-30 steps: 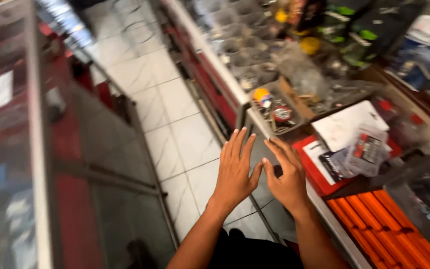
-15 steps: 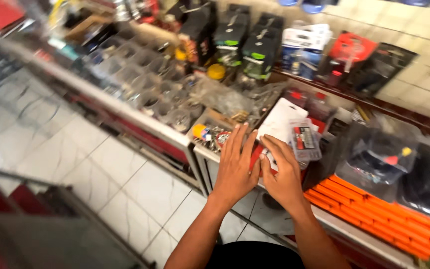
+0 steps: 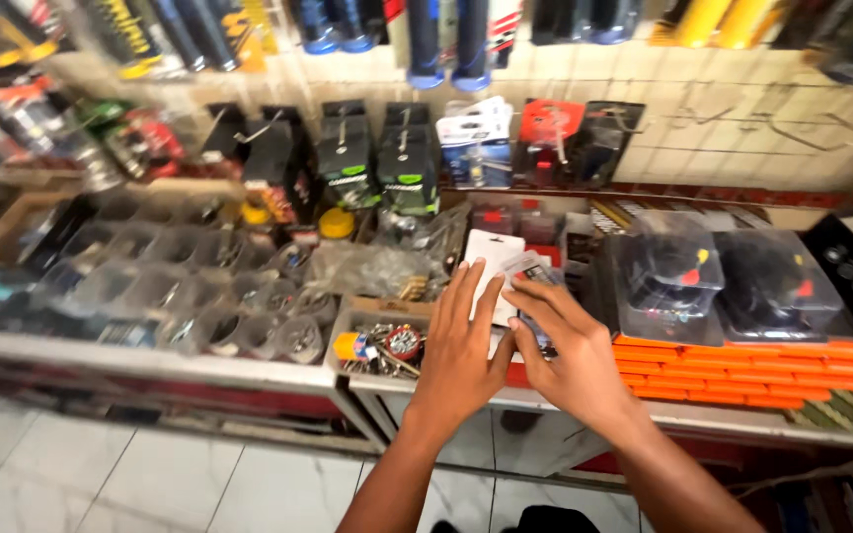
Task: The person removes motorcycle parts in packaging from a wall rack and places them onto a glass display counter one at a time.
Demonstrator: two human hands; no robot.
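My left hand (image 3: 458, 357) is stretched out flat with fingers apart over a white card package (image 3: 493, 259) lying on the shop counter. My right hand (image 3: 563, 351) reaches beside it, fingers spread, with its fingertips on a small clear blister pack (image 3: 530, 272) that lies on the white package. Neither hand grips anything. A small open box of metal parts and a red round piece (image 3: 387, 345) sits just left of my left hand.
Clear plastic cups with small parts (image 3: 199, 291) fill the counter on the left. Orange strips (image 3: 742, 367) and two clear-lidded black items (image 3: 713, 276) lie at the right. Boxed goods (image 3: 377, 158) and hanging grips (image 3: 446, 39) line the back wall. White tiled floor (image 3: 150, 484) below.
The view has swung from the aisle floor and glass case to face the counter and back wall. Both hands have moved forward over the white package.
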